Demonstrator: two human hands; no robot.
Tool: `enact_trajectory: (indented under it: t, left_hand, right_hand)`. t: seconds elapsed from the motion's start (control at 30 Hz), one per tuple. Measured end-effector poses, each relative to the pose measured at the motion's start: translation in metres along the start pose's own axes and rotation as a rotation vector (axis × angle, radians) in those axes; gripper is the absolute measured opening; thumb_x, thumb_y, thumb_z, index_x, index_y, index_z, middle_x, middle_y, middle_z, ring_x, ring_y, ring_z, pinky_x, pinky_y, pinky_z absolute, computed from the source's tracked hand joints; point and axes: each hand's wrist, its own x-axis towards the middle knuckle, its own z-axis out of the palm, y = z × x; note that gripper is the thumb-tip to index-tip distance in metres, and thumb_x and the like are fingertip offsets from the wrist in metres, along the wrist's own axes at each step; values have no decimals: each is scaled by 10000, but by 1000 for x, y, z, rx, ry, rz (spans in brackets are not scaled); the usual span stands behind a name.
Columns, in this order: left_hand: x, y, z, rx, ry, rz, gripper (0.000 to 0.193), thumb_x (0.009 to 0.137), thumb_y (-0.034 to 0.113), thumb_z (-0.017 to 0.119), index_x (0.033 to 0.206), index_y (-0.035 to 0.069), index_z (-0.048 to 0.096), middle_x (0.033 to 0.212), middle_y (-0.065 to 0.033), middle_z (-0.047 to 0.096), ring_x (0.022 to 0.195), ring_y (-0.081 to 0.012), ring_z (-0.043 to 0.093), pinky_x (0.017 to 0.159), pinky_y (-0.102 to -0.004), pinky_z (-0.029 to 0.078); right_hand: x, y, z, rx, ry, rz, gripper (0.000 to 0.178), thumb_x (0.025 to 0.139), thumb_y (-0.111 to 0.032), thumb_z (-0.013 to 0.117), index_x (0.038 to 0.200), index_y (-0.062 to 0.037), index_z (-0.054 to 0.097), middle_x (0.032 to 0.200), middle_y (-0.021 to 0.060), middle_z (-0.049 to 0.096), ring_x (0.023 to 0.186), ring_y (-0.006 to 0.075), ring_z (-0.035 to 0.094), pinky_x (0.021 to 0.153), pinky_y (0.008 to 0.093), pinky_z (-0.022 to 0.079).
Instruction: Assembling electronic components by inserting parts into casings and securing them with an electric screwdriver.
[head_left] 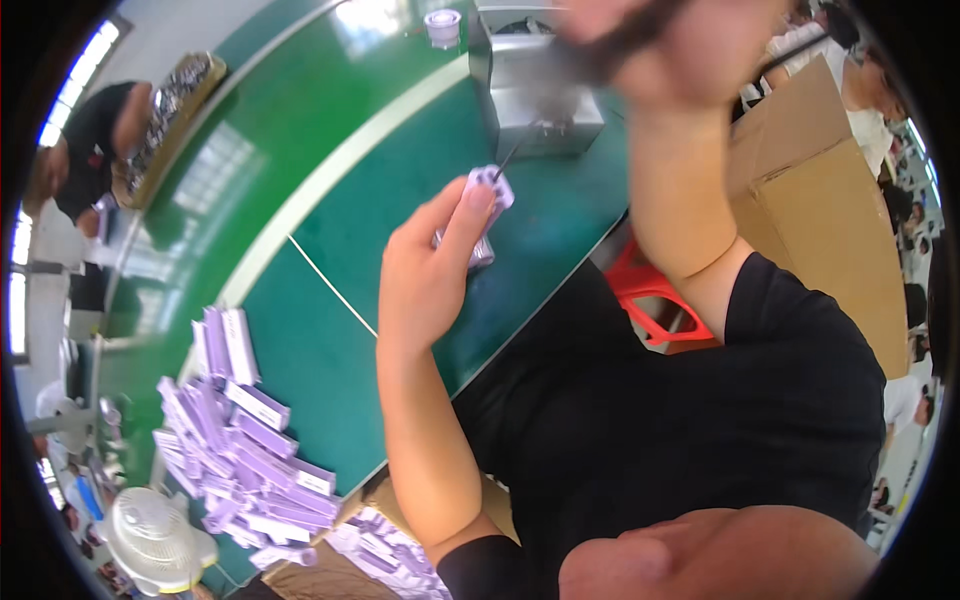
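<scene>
My left hand (435, 255) is closed around a small lavender plastic housing (492, 187), held tilted above the green table. The thumb presses on its upper end, where openings show. Up near the top edge, my right hand (670, 60) is smeared by motion, its fingers wrapped round a dark screwdriver-like tool (600, 58). A thin dark shaft reaches down toward the housing's upper end; whether it touches cannot be made out. Behind the tool and partly hidden by it stands a grey metal box-shaped device (535, 90).
A pile of lavender boxlike pieces (245, 450) covers the table's left side; more lie in a cardboard box (390, 550) below its edge. A white fan (155, 535), a white round container (442, 28), a red stool (655, 295) and a large carton (820, 200) stand around. Other people work nearby.
</scene>
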Motion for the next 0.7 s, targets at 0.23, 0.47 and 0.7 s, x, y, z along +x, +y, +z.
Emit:
enact_trajectory:
  t: [0.23, 0.47, 0.7]
  left_hand:
    - [-8, -16, -6, 287, -11, 117, 466, 904, 312, 806, 1283, 73, 681, 1012, -132, 697, 949, -292, 661, 858, -376, 527]
    - [-23, -26, -15, 634, 56, 176, 708, 795, 48, 806, 1451, 124, 549, 1192, -188, 670, 1172, -376, 615, 935, -458, 541]
    - [-34, -28, -15, 773, 165, 75, 648, 805, 116, 814, 1405, 46, 579, 1204, -149, 665, 1059, -347, 642, 876, -454, 534]
  right_hand:
    - [-18, -50, -10, -1003, 527, -303, 648, 1076, -603, 450, 1356, -25, 539, 774, 28, 537, 569, 133, 522, 481, 257, 453]
    - [-71, -41, -113, -1280, 506, -302, 879, 914, -729, 638, 1315, 46, 536, 859, 137, 663, 732, 258, 643, 693, 381, 562]
    - [-97, -9, -126, -1365, 592, -296, 705, 1032, -648, 495, 1260, 20, 501, 864, 154, 688, 680, 234, 674, 664, 355, 571]
